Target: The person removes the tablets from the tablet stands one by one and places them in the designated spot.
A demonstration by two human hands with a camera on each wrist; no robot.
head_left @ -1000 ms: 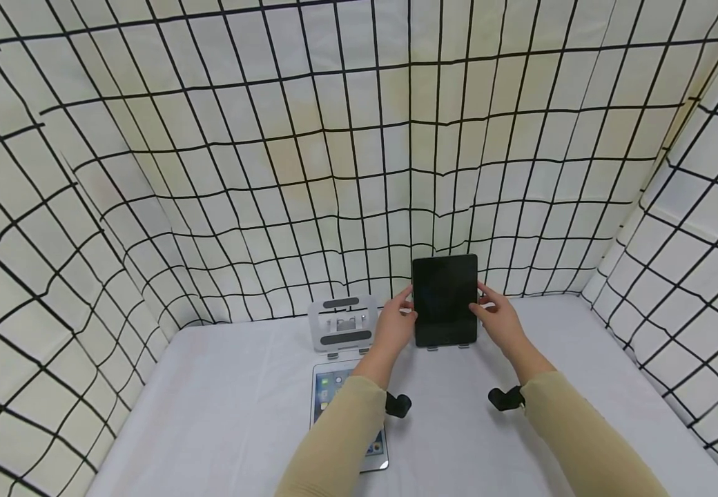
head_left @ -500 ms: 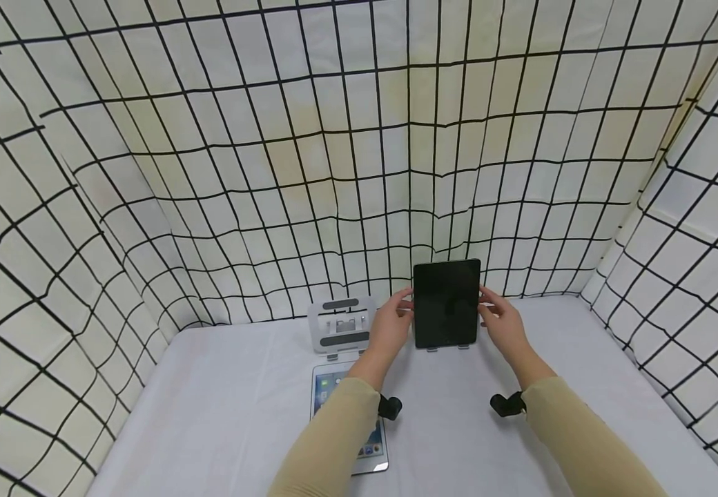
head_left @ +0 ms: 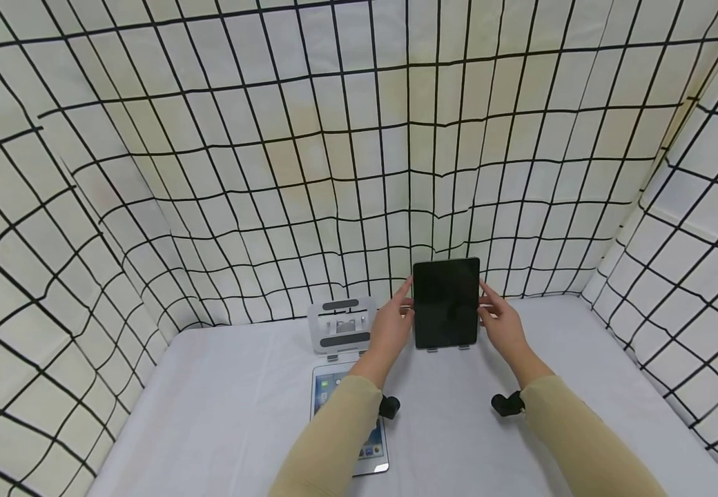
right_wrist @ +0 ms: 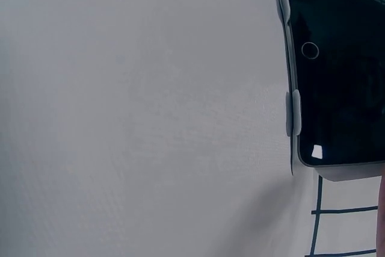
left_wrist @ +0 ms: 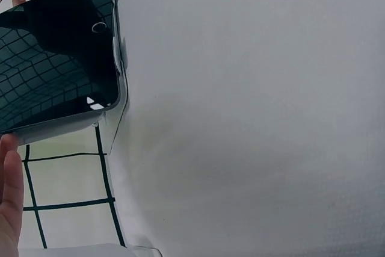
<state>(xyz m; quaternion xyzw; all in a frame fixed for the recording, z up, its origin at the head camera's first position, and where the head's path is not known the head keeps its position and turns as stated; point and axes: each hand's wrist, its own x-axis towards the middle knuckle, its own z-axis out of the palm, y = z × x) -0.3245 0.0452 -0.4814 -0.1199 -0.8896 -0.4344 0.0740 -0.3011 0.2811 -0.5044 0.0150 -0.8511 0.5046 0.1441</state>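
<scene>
A black-screened tablet (head_left: 446,304) stands upright, leaning back slightly, on a stand mostly hidden behind it. Small grey lips (right_wrist: 294,112) of that stand hook the tablet's lower edge in the right wrist view. My left hand (head_left: 390,328) is at the tablet's left edge, index finger extended upward along it. Opposite, my right hand (head_left: 500,324) has its fingertips at the right edge, with the thumb off the screen. In the left wrist view, left-hand fingers (left_wrist: 11,179) touch the tablet's lower side as seen there.
Left of the tablet stands a second, light grey stand (head_left: 343,324) with dark pads. A white tablet (head_left: 368,449) with a lit screen lies before it, partly under my left sleeve (head_left: 334,442). Grid-patterned cloth (head_left: 359,172) walls surround the white table (head_left: 228,400).
My thumbs have come off the screen to the tablet's side edges. The tablet's top has dipped slightly and shifted a little right; its base stays put. Lately my left index finger extends higher.
</scene>
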